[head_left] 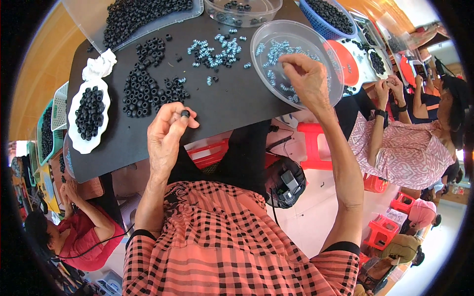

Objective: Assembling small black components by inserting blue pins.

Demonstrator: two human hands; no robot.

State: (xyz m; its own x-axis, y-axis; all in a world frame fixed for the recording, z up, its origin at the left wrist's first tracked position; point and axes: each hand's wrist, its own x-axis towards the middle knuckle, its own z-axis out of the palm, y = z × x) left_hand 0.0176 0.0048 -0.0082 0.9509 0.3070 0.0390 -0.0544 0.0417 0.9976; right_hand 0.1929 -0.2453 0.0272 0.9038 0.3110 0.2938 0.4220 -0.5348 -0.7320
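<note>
My left hand (pixel 165 135) is closed at the table's near edge, pinching a small black round piece (pixel 185 113) between thumb and fingers. Over a clear round tub (pixel 256 64) my right hand (pixel 310 81) has its thumb and fingertips together. Whether anything sits between those fingertips is too small to tell. Inside the tub lie many small blue-and-white striped pieces (pixel 276 52). Loose black ring-like pieces (pixel 140 91) are heaped on the dark table (pixel 222 106), just beyond my left hand. Farther back is a scattered group of blue-striped pieces (pixel 215 52), some mixed with black.
A white scalloped dish (pixel 75 111) of black pieces stands at left beside crumpled white tissue (pixel 98 64). At the back are a clear bin (pixel 197 10), another clear tub (pixel 242 19) and a blue basket (pixel 353 30). People work at left and right; red stools (pixel 316 148) stand below.
</note>
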